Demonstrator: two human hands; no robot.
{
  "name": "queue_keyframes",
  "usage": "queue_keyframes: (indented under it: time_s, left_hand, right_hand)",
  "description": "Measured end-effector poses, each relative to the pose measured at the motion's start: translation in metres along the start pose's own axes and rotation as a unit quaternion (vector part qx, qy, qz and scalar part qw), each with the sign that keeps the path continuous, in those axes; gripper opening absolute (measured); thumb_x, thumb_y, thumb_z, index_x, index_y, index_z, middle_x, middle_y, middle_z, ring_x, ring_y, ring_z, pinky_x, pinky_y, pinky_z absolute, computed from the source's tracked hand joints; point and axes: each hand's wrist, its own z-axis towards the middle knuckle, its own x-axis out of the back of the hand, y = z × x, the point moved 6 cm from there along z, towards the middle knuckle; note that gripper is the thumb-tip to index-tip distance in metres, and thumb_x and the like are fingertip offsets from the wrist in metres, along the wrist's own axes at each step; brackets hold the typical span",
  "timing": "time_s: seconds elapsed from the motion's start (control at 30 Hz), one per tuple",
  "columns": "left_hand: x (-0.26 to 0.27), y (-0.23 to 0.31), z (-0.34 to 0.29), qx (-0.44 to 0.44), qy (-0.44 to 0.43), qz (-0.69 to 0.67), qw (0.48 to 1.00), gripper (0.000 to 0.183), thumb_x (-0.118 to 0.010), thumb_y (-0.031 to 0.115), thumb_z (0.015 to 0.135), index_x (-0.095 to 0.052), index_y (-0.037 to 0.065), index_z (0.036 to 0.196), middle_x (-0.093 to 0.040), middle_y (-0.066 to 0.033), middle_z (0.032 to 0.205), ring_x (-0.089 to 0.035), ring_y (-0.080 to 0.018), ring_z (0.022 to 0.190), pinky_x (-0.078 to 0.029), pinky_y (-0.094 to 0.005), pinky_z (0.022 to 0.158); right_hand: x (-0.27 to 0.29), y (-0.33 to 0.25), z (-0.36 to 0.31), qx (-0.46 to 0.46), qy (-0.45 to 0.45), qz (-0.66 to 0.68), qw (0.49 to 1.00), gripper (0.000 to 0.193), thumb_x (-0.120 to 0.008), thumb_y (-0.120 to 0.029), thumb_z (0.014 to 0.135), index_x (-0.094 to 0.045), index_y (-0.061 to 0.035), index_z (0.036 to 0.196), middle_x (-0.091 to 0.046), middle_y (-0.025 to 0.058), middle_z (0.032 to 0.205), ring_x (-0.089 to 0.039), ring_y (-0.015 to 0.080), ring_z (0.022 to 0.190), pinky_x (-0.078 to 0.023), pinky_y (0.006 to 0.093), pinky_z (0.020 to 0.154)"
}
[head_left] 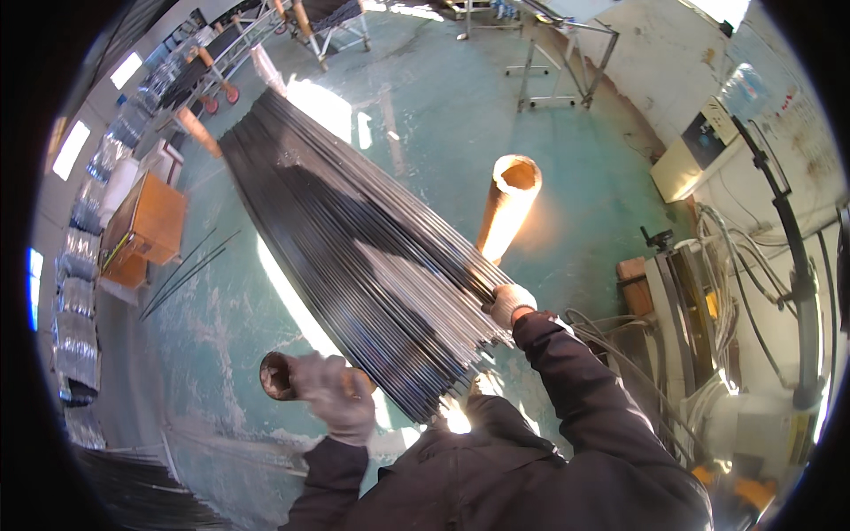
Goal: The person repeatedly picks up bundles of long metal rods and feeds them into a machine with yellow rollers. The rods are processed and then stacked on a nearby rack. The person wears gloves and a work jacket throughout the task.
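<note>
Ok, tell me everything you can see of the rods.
The rods are long, thin and dark, metal-looking, with glints along them. They lie side by side in a wide pile, partly in shadow, running from the lower middle of the view toward its upper left. Their near ends are uneven. The right hand grips some at the right edge, near those ends.

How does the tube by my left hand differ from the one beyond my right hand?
The left tube is partly hidden by the left hand, while the right tube shows most of its length. The left tube looks brown and shaded; the right tube glows in bright light. The left tube's open end faces left in the picture, the right tube's faces the top. Both are hollow and round.
</note>
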Motion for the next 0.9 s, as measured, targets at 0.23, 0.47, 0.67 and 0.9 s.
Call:
queue_keyframes:
  time_s: [0.23,0.47,0.67,0.9]
  left_hand:
    - [-0.119,0.033,-0.11,0.298,-0.294,-0.5,0.758,0.024,-0.078,0.01,0.097,-0.075,0.001,0.119,-0.078,-0.012,0.113,-0.076,-0.0235,0.11,-0.061,-0.0373,0.1]
    - [-0.222,-0.003,-0.126,0.549,-0.304,-0.713,0.312,0.027,-0.065,0.027,0.116,-0.061,0.007,0.133,-0.069,-0.0184,0.127,-0.071,-0.0313,0.115,-0.058,-0.0529,0.107]
    - [-0.196,0.054,-0.146,0.561,-0.302,-0.738,0.223,0.011,-0.068,0.015,0.108,-0.065,0.004,0.105,-0.07,-0.0103,0.102,-0.065,-0.0269,0.094,-0.058,-0.0439,0.091]
    - [-0.12,0.16,-0.156,0.502,-0.397,-0.738,0.211,0.015,-0.07,0.014,0.103,-0.068,0.002,0.112,-0.067,-0.0125,0.103,-0.064,-0.0328,0.099,-0.055,-0.0482,0.097]
  right_hand:
    - [-0.008,0.032,-0.177,-0.017,0.005,0.061,0.998,0.055,-0.079,-0.055,0.102,-0.081,-0.0019,0.118,-0.081,0.0272,0.108,-0.078,0.0455,0.106,-0.06,0.0524,0.092]
    - [-0.153,0.145,-0.526,-0.233,0.109,0.173,0.951,0.039,-0.089,-0.038,0.093,-0.08,-0.0011,0.1,-0.078,0.0252,0.096,-0.076,0.0401,0.09,-0.059,0.0503,0.078]
    - [-0.235,0.142,-0.688,-0.339,0.24,-0.018,0.91,0.022,-0.084,-0.026,0.086,-0.074,-0.0072,0.082,-0.074,0.0199,0.083,-0.074,0.0436,0.084,-0.059,0.0537,0.08]
    - [-0.314,0.256,-0.765,-0.376,0.407,0.031,0.832,0.011,-0.077,-0.012,0.085,-0.068,-0.0081,0.081,-0.07,0.0196,0.086,-0.067,0.0442,0.087,-0.052,0.057,0.083]
